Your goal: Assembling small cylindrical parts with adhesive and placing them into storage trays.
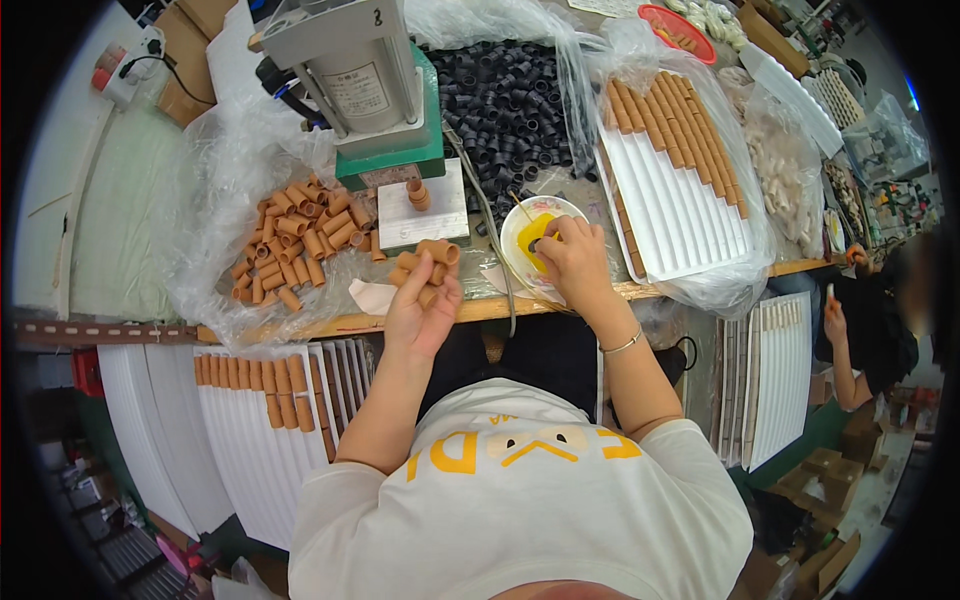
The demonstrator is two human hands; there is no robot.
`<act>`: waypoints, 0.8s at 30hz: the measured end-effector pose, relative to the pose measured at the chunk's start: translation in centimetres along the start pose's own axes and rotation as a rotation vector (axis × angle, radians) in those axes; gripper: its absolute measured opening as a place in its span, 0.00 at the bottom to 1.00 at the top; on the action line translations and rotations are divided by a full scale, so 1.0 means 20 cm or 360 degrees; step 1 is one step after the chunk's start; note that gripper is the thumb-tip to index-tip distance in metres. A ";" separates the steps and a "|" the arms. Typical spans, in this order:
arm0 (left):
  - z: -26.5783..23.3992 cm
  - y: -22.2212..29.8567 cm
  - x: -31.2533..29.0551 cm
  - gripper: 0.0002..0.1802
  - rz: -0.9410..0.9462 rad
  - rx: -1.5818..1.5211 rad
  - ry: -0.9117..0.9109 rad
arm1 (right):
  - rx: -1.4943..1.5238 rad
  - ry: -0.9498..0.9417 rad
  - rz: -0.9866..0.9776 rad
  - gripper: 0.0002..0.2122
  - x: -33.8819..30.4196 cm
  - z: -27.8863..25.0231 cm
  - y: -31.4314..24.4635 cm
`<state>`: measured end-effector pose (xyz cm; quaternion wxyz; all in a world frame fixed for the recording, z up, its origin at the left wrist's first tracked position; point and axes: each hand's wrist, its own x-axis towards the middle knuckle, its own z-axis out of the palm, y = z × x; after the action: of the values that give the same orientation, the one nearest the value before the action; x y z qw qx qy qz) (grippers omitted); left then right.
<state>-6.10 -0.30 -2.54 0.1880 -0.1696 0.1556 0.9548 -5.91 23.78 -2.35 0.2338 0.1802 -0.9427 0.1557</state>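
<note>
My left hand [428, 312] is closed around several short tan tubes [437, 252], held above the front edge of the bench. On the right, my right hand [582, 262] reaches into a white bowl [512, 250] with a yellow pad or liquid [534, 230] inside. Its fingertips pinch a small black ring [541, 246], partly hidden by the fingers. A thin stick leans in the bowl. Between the hands and farther back, one tan tube piece [418, 196] stands upright on the metal plate [454, 205] of a green and grey press [345, 90].
Loose tan tubes [300, 235] are piled left of the press, black rings [500, 110] behind it. A ridged white tray [690, 240] with tube rows lies right. Another tube tray [240, 430] sits lower left. A co-worker's hand [835, 320] shows far right.
</note>
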 end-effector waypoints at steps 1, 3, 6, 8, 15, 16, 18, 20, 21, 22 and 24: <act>0.00 -0.01 0.01 0.15 -0.0035 0.0009 0.0021 | -0.0037 -0.0034 0.0035 0.03 -0.01 0.00 0.00; 0.03 -0.04 0.00 0.15 -0.0004 0.0032 0.0045 | -0.0010 0.0014 0.0048 0.03 0.01 -0.02 -0.01; 0.05 -0.06 -0.01 0.15 0.0028 0.0103 0.0042 | 0.0597 0.0243 0.0337 0.05 0.03 -0.09 -0.06; 0.06 -0.08 0.01 0.15 0.0007 0.0089 -0.0006 | 0.0882 0.0353 0.0391 0.06 0.03 -0.14 -0.12; 0.16 -0.31 0.03 0.09 0.0040 0.0295 -0.0003 | 0.0912 0.0666 0.0370 0.07 0.02 -0.19 -0.24; 0.12 -0.32 0.04 0.09 0.0053 0.0283 -0.0101 | 0.0640 0.0674 0.0236 0.07 0.02 -0.18 -0.24; 0.14 -0.34 0.06 0.09 -0.0024 0.0216 0.0065 | 0.0567 0.0744 0.0190 0.08 0.01 -0.16 -0.23; 0.13 -0.34 0.08 0.09 -0.0168 0.0121 0.0059 | 0.0584 0.0703 0.0190 0.09 0.00 -0.19 -0.20; 0.15 -0.36 0.08 0.11 -0.0193 0.0104 0.0118 | 0.0737 0.0646 0.0223 0.10 -0.02 -0.24 -0.16; 0.17 -0.36 0.07 0.11 -0.0226 0.0117 0.0087 | 0.0727 0.0746 0.0294 0.11 -0.04 -0.29 -0.08; 0.18 -0.34 0.07 0.12 -0.0269 -0.0019 0.0032 | 0.0758 0.1066 0.0838 0.08 -0.10 -0.36 0.16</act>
<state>-5.52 7.51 -1.42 0.2653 -0.1930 0.1369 0.9347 -2.70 29.89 2.09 0.4293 -0.0759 -0.7673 0.4703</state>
